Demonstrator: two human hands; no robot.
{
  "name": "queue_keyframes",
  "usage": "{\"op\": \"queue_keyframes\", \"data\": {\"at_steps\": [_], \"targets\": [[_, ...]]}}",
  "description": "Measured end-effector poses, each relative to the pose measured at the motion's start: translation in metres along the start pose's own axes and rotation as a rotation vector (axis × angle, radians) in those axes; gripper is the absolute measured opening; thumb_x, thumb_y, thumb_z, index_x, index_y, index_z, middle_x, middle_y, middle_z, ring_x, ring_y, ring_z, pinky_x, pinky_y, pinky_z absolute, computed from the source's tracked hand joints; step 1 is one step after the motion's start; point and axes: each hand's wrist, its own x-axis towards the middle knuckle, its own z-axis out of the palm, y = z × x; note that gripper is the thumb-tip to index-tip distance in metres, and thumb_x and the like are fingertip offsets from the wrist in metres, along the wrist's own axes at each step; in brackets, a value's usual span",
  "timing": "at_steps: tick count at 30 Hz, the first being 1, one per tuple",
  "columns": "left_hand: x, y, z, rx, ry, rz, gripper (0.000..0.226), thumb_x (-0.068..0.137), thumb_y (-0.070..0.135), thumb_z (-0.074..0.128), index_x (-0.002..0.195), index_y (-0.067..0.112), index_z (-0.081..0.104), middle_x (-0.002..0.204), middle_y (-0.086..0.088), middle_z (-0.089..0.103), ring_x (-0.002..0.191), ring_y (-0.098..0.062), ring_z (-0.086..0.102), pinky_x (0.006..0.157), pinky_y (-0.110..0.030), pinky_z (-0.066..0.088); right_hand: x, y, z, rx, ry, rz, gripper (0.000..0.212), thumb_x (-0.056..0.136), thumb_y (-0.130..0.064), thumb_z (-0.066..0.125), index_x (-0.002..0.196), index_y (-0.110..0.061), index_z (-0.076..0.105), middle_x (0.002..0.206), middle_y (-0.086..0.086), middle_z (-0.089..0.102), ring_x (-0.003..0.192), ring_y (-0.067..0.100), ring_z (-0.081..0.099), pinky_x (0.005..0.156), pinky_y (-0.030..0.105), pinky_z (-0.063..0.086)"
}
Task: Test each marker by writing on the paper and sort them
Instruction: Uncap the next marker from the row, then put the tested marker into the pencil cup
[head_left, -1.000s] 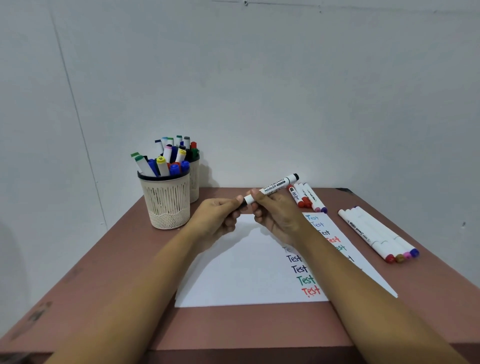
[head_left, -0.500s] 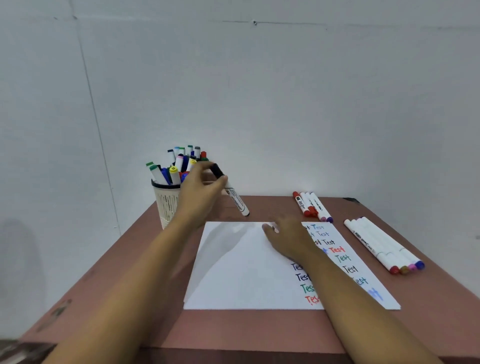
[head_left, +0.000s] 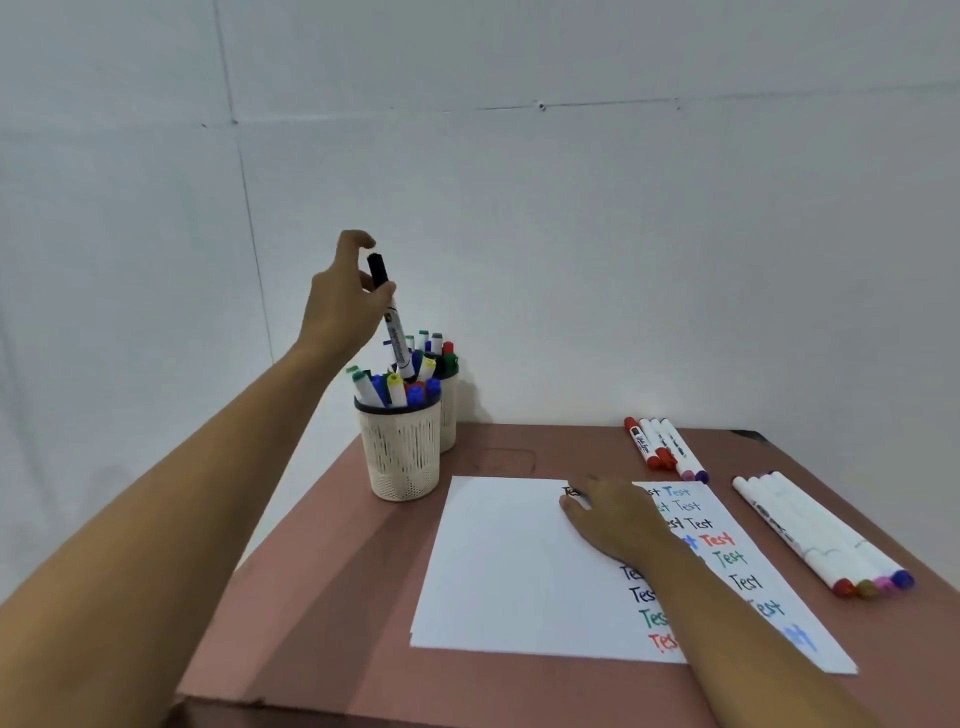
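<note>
You look to be well into the job, with plenty left. The paper (head_left: 509, 561) carries two columns of the word "Test" down its right side, in black, blue, red and green, so a good number of markers have been tried. Two sorted groups lie on the table (head_left: 322, 597) to the right of the sheet: a far row of markers (head_left: 660, 444) near the back edge and a near row of markers (head_left: 810, 535) beside the sheet's right edge. The left half of the sheet is blank. The front cup (head_left: 402, 457) and the rear cup (head_left: 449, 421) are both crowded with markers; the pictures do not show which of those are tested.

Your left hand (head_left: 343, 301) is raised above the cups, arm stretched forward. Thumb and fingers pinch the black marker (head_left: 396, 332) just under its cap, and the forefinger curls above the cap. The marker hangs nearly upright, cap up, its lower end among the marker tops where the two cups meet. You cannot tell which cup it is aimed at.

Your right hand (head_left: 613, 519) lies palm down on the sheet, fingers straight, holding nothing, covering part of the writing.
</note>
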Motion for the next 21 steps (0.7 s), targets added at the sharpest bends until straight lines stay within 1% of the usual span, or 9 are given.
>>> {"op": "queue_keyframes", "data": {"at_steps": [3, 5, 8, 9, 11, 13, 15, 18, 21], "targets": [[-0.004, -0.016, 0.004, 0.087, -0.141, -0.023, 0.027, 0.091, 0.014, 0.058, 0.116, 0.015, 0.047, 0.096, -0.011, 0.067, 0.081, -0.026, 0.063, 0.057, -0.026, 0.043, 0.0, -0.001, 0.0, -0.01, 0.008, -0.003, 0.03, 0.098, -0.038, 0.039, 0.11, -0.018, 0.058, 0.111, -0.001, 0.062, 0.105, 0.02, 0.054, 0.089, 0.032, 0.04], [-0.009, -0.026, 0.008, 0.137, -0.225, -0.055, 0.024, 0.092, 0.016, 0.056, 0.116, 0.016, 0.05, 0.097, -0.009, 0.069, 0.083, -0.027, 0.064, 0.056, -0.026, 0.046, 0.0, -0.001, 0.0, -0.012, 0.006, 0.001, 0.031, 0.098, -0.038, 0.039, 0.111, -0.019, 0.059, 0.112, -0.001, 0.062, 0.107, 0.02, 0.054, 0.09, 0.032, 0.04], [-0.017, -0.037, 0.013, 0.263, -0.316, -0.06, 0.024, 0.097, 0.026, 0.045, 0.114, 0.015, 0.058, 0.098, -0.009, 0.067, 0.083, -0.024, 0.06, 0.062, -0.026, 0.046, 0.0, 0.0, 0.0, -0.005, 0.006, 0.003, 0.031, 0.098, -0.039, 0.039, 0.109, -0.019, 0.059, 0.111, -0.001, 0.062, 0.107, 0.021, 0.054, 0.09, 0.033, 0.04], [-0.02, -0.04, 0.014, 0.319, -0.354, -0.061, 0.03, 0.099, 0.029, 0.04, 0.113, 0.013, 0.061, 0.104, -0.01, 0.066, 0.086, -0.024, 0.059, 0.067, -0.029, 0.048, 0.0, 0.0, 0.0, -0.006, 0.005, 0.004, 0.031, 0.098, -0.039, 0.039, 0.109, -0.019, 0.059, 0.111, -0.001, 0.062, 0.107, 0.02, 0.054, 0.09, 0.033, 0.04], [-0.025, -0.046, 0.016, 0.381, -0.398, -0.102, 0.042, 0.101, 0.035, 0.032, 0.113, 0.011, 0.064, 0.118, -0.012, 0.062, 0.1, -0.027, 0.057, 0.087, -0.038, 0.049, 0.0, 0.0, 0.0, -0.014, 0.004, 0.002, 0.032, 0.098, -0.039, 0.038, 0.112, -0.019, 0.059, 0.113, -0.002, 0.062, 0.108, 0.02, 0.053, 0.091, 0.033, 0.04], [-0.027, -0.046, 0.015, 0.341, -0.381, -0.141, 0.048, 0.101, 0.038, 0.028, 0.111, 0.01, 0.065, 0.121, -0.011, 0.059, 0.106, -0.027, 0.054, 0.096, -0.044, 0.045, 0.0, -0.001, 0.001, -0.02, 0.002, 0.003, 0.033, 0.098, -0.039, 0.038, 0.115, -0.02, 0.058, 0.113, -0.002, 0.062, 0.109, 0.02, 0.053, 0.091, 0.033, 0.04], [-0.028, -0.042, 0.014, 0.318, -0.358, -0.117, 0.051, 0.101, 0.039, 0.026, 0.112, 0.01, 0.066, 0.123, -0.011, 0.058, 0.109, -0.027, 0.054, 0.097, -0.044, 0.043, 0.0, -0.001, 0.0, -0.012, 0.003, 0.006, 0.032, 0.098, -0.039, 0.038, 0.114, -0.02, 0.059, 0.112, -0.002, 0.062, 0.107, 0.019, 0.054, 0.091, 0.033, 0.04], [-0.028, -0.029, 0.016, 0.27, -0.247, 0.011, 0.045, 0.101, 0.037, 0.031, 0.12, 0.012, 0.063, 0.126, -0.011, 0.057, 0.115, -0.027, 0.052, 0.1, -0.044, 0.041, -0.001, -0.002, -0.002, 0.004, -0.007, 0.012, 0.033, 0.099, -0.039, 0.038, 0.115, -0.02, 0.06, 0.114, -0.002, 0.062, 0.109, 0.019, 0.053, 0.093, 0.034, 0.04], [-0.036, -0.008, 0.028, 0.184, -0.063, 0.205, 0.036, 0.097, 0.03, 0.039, 0.111, 0.009, 0.066, 0.113, -0.011, 0.062, 0.105, -0.027, 0.055, 0.093, -0.04, 0.043, -0.001, -0.002, -0.004, 0.047, -0.025, 0.04, 0.034, 0.1, -0.038, 0.038, 0.117, -0.02, 0.06, 0.115, -0.002, 0.061, 0.112, 0.02, 0.053, 0.094, 0.033, 0.039]]}}
